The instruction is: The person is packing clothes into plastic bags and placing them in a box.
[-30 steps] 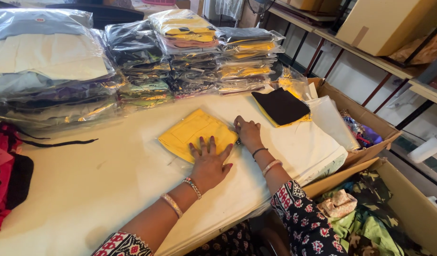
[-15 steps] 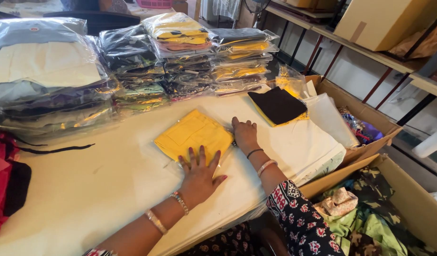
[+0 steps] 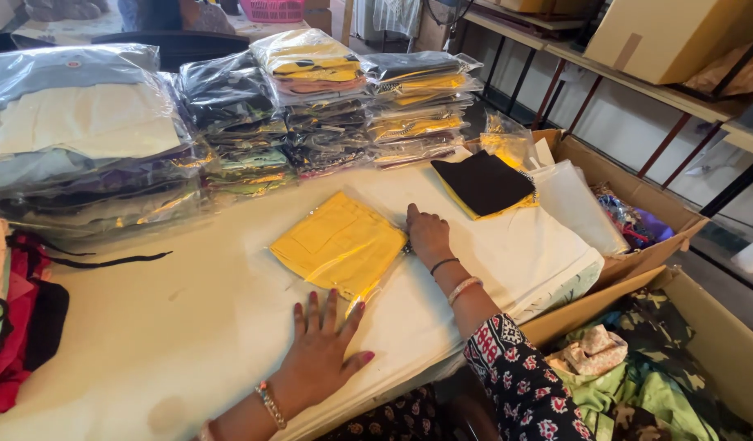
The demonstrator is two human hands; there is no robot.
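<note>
Flat yellow garment sealed in a clear plastic bag [image 3: 339, 243] lies on the white cloth-covered tabletop [image 3: 147, 327], between my two hands. My left hand [image 3: 323, 351] rests flat, palm down, fingers [image 3: 331, 309] spread apart, tips just touching the bag's near edge; nothing gripped. My right hand [image 3: 428, 234] sits at the bag's right edge, fingers together and curled down against the plastic; can't tell if they pinch it, tips hidden.

Behind the bag: stacks of clear-bagged folded clothes [image 3: 311, 106], dark, yellow and green, in a row along the far side. Larger bagged stack, cream and grey [image 3: 82, 131], at far left. Folded black cloth over yellow cloth [image 3: 482, 184] lies to the right on a pile of white sheets [image 3: 556, 220]. Open brown cardboard box [image 3: 638, 204] at right edge, contents bright, hard to make out. Second cardboard box with green patterned fabric [image 3: 638, 384] bottom right, cut off. Red and black fabric [image 3: 17, 327] at left, cropped. Brown carton on a shelf [image 3: 662, 33] top right.
</note>
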